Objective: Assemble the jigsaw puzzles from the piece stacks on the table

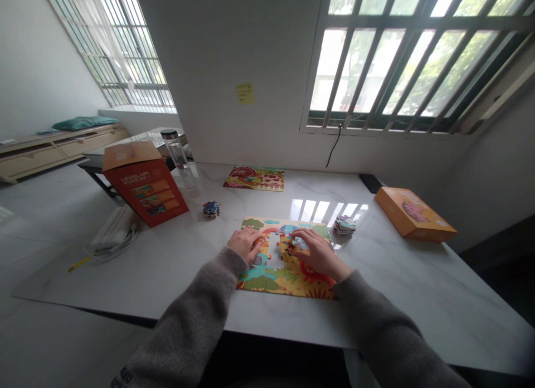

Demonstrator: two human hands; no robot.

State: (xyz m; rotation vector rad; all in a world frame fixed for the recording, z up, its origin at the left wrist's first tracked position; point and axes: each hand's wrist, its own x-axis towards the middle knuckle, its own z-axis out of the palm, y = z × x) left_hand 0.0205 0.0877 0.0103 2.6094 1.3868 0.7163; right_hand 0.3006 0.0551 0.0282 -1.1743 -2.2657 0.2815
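Note:
A partly assembled jigsaw puzzle with a colourful animal scene lies flat before me, with a white gap around its middle. My left hand rests on its left side, fingers bent and touching the pieces, thumb apart from them. Over the right side, my right hand has its thumb and forefinger around a puzzle piece beside the gap. The fingers partly cover this piece, and whether it is lifted is hard to see.
Stacks of loose pieces stand left and right of the puzzle. Another puzzle lies behind. A red box and glass bottle are at left; an orange box, black phone at right. A power strip lies far left.

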